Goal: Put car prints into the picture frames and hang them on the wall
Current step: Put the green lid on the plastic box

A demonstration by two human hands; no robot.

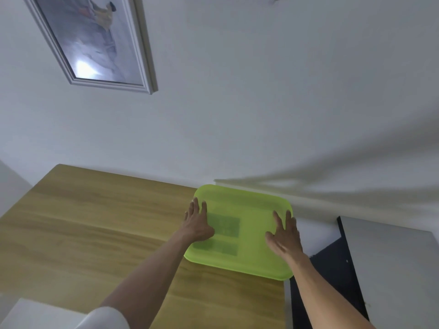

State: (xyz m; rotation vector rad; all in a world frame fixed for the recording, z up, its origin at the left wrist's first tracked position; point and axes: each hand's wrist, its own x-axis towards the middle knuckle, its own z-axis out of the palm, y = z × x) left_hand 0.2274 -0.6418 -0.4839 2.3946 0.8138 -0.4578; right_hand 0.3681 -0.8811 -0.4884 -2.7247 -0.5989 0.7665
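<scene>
A translucent lime-green lid or tray [251,238] lies at the right end of the wooden table [95,233], against the wall. Dark rectangular shapes show through it; what they are I cannot tell. My left hand [197,224] rests flat on its left edge with fingers spread. On the lid's right edge lies my right hand [285,236], also flat and spread. Neither hand grips anything. A silver-framed picture [95,41] hangs on the white wall at upper left.
A dark panel [332,269] and a grey surface [392,269] stand right of the table. A white object [35,314] sits at the table's near left corner. The wall [261,103] above the table is bare.
</scene>
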